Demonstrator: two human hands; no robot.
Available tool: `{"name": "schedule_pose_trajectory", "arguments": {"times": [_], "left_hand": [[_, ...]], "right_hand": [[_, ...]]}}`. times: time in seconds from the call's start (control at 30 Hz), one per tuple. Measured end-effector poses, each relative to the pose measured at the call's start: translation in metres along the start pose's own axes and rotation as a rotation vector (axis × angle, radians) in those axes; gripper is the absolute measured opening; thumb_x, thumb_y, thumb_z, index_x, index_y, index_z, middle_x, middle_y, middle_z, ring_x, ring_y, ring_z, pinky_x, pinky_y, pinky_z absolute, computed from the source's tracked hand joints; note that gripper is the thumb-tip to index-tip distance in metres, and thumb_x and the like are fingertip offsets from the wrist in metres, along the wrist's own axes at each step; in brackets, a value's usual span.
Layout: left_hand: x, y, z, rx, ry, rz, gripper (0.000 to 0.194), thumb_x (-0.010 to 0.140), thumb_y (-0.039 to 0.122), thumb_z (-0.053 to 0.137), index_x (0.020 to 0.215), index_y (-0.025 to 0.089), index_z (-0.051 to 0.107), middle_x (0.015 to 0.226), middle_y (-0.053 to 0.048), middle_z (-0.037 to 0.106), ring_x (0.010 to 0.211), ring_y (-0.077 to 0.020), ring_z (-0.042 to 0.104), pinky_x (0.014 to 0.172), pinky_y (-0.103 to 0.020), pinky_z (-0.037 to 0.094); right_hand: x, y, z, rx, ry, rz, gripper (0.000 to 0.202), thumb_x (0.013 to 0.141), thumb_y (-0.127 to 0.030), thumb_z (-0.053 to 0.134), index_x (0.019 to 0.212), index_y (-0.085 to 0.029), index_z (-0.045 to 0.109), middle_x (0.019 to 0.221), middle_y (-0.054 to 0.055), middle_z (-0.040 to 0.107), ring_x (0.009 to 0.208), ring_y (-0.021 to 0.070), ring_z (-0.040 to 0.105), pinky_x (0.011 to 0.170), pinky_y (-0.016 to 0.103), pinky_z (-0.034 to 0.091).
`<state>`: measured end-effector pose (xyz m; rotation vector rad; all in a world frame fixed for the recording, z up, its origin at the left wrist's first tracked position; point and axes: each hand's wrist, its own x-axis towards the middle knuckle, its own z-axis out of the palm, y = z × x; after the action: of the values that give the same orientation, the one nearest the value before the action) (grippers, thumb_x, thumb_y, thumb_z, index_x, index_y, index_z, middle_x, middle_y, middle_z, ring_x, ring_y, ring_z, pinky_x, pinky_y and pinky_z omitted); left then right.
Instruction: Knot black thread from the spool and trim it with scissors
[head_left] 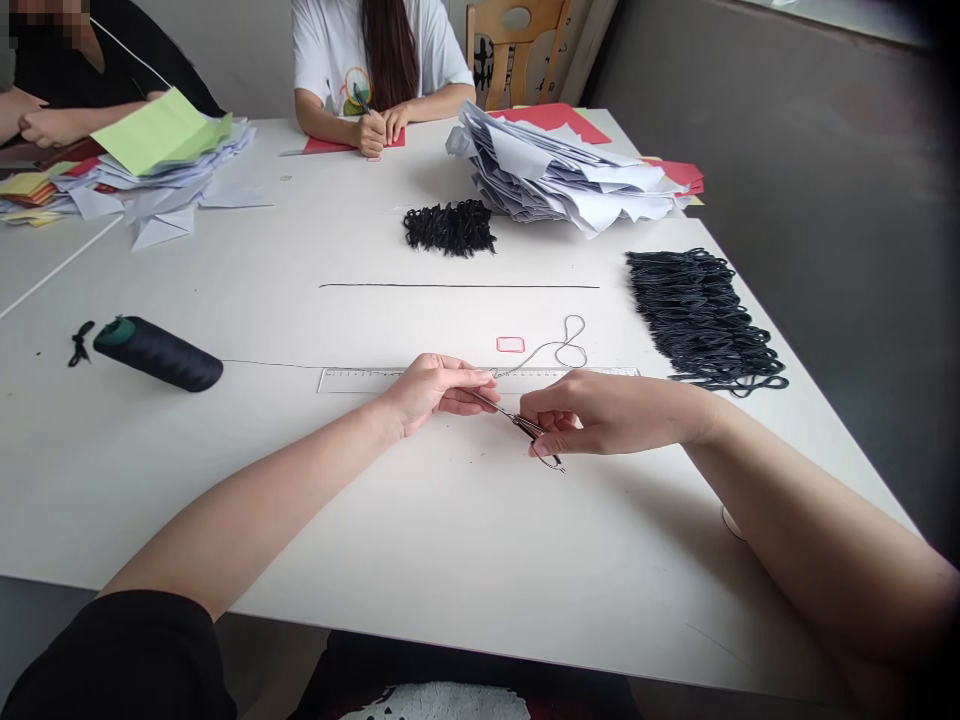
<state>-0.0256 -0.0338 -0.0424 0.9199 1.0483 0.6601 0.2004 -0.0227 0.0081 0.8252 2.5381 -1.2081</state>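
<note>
A thin black thread [270, 363] runs from the dark spool [159, 354] along a clear ruler [360, 380] to my left hand [439, 388], whose fingers pinch it near the ruler's middle. Beyond the fingers its loose end curls on the table. My right hand [592, 412] is closed on the handles of small metal scissors [529, 428]. Their tips reach to the fingertips of my left hand; whether the blades are apart is too small to tell. Above the ruler lies a straight black cord [457, 286].
Bundles of black cord [697, 315] lie at the right, and a smaller black bundle [450, 228] farther back. Folded papers [555, 170] are piled behind. Another paper pile [165, 150] is at the left. Two people sit across the table [300, 540], one holding a pen.
</note>
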Motion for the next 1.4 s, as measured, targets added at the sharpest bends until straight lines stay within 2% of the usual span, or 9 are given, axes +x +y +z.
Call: {"name": "schedule_pose_trajectory", "arguments": {"times": [0.4, 0.63, 0.77, 0.9, 1.0, 1.1, 1.2, 1.3, 1.4], "left_hand": [[-0.001, 0.0, 0.0, 0.0, 0.006, -0.006, 0.025, 0.069, 0.037, 0.08, 0.077, 0.014, 0.074, 0.082, -0.01, 0.075, 0.077, -0.0174, 0.071, 0.078, -0.029, 0.055], [-0.002, 0.001, 0.003, 0.008, -0.005, 0.015, 0.027, 0.069, 0.037, 0.08, 0.08, 0.013, 0.075, 0.081, -0.01, 0.075, 0.079, -0.0191, 0.072, 0.079, -0.03, 0.054], [-0.003, 0.001, 0.003, 0.016, -0.015, 0.042, 0.027, 0.069, 0.037, 0.079, 0.08, 0.013, 0.076, 0.093, -0.011, 0.075, 0.084, -0.0196, 0.071, 0.082, -0.029, 0.054], [-0.003, 0.0, 0.002, 0.031, -0.014, 0.065, 0.027, 0.069, 0.038, 0.079, 0.082, 0.015, 0.076, 0.113, -0.012, 0.071, 0.085, -0.0195, 0.071, 0.082, -0.03, 0.054], [-0.004, 0.0, 0.002, 0.068, -0.016, 0.053, 0.028, 0.07, 0.039, 0.078, 0.086, 0.017, 0.077, 0.116, -0.011, 0.069, 0.077, -0.0161, 0.07, 0.075, -0.028, 0.053], [-0.004, 0.0, 0.003, 0.127, -0.005, 0.054, 0.03, 0.072, 0.04, 0.075, 0.094, 0.02, 0.077, 0.117, -0.011, 0.069, 0.066, -0.0126, 0.066, 0.057, -0.024, 0.047], [-0.007, 0.002, 0.005, 0.275, 0.045, 0.175, 0.024, 0.074, 0.04, 0.071, 0.086, 0.02, 0.078, 0.123, -0.01, 0.066, 0.059, -0.0092, 0.057, 0.045, -0.023, 0.035], [-0.01, 0.005, 0.006, 0.479, 0.16, 0.385, 0.02, 0.076, 0.04, 0.07, 0.075, 0.021, 0.076, 0.124, -0.005, 0.063, 0.05, -0.0041, 0.039, 0.048, -0.025, 0.035], [-0.011, 0.007, 0.005, 0.58, 0.225, 0.484, 0.02, 0.077, 0.04, 0.07, 0.074, 0.021, 0.074, 0.113, -0.004, 0.063, 0.048, -0.0038, 0.029, 0.053, -0.025, 0.036]], "right_hand": [[-0.003, -0.004, -0.003, -0.051, -0.004, 0.039, 0.027, 0.087, -0.045, 0.054, 0.077, -0.02, 0.054, 0.072, 0.001, 0.062, 0.062, 0.0137, 0.054, 0.059, 0.026, 0.037], [-0.003, -0.02, 0.007, -0.121, -0.078, 0.125, 0.015, 0.077, -0.03, 0.064, 0.089, -0.022, 0.063, 0.084, 0.001, 0.064, 0.073, 0.0161, 0.056, 0.06, 0.026, 0.037], [0.001, -0.032, 0.022, -0.213, -0.111, 0.186, 0.012, 0.08, -0.024, 0.062, 0.092, -0.022, 0.062, 0.092, 0.002, 0.063, 0.073, 0.0161, 0.057, 0.057, 0.026, 0.035], [0.001, -0.037, 0.035, -0.375, -0.072, 0.142, 0.013, 0.086, -0.017, 0.06, 0.098, -0.019, 0.062, 0.094, 0.003, 0.063, 0.073, 0.0167, 0.061, 0.055, 0.026, 0.033], [-0.001, -0.036, 0.042, -0.467, -0.003, 0.067, 0.011, 0.086, -0.014, 0.061, 0.095, -0.018, 0.061, 0.089, 0.002, 0.061, 0.065, 0.0153, 0.06, 0.052, 0.027, 0.031], [-0.002, -0.034, 0.047, -0.502, 0.051, 0.029, 0.007, 0.085, -0.013, 0.061, 0.09, -0.018, 0.061, 0.082, 0.001, 0.06, 0.058, 0.0136, 0.058, 0.049, 0.027, 0.029], [-0.003, -0.034, 0.05, -0.529, 0.066, 0.039, 0.01, 0.084, -0.009, 0.059, 0.088, -0.018, 0.06, 0.08, 0.001, 0.059, 0.055, 0.0121, 0.056, 0.047, 0.026, 0.027], [-0.005, -0.038, 0.048, -0.537, 0.065, 0.05, 0.011, 0.085, -0.008, 0.058, 0.089, -0.018, 0.06, 0.08, 0.002, 0.06, 0.055, 0.0117, 0.055, 0.046, 0.025, 0.026], [-0.005, -0.041, 0.04, -0.502, 0.131, 0.022, 0.003, 0.088, -0.016, 0.059, 0.085, -0.018, 0.06, 0.078, 0.002, 0.06, 0.053, 0.0109, 0.053, 0.047, 0.025, 0.028]]}}
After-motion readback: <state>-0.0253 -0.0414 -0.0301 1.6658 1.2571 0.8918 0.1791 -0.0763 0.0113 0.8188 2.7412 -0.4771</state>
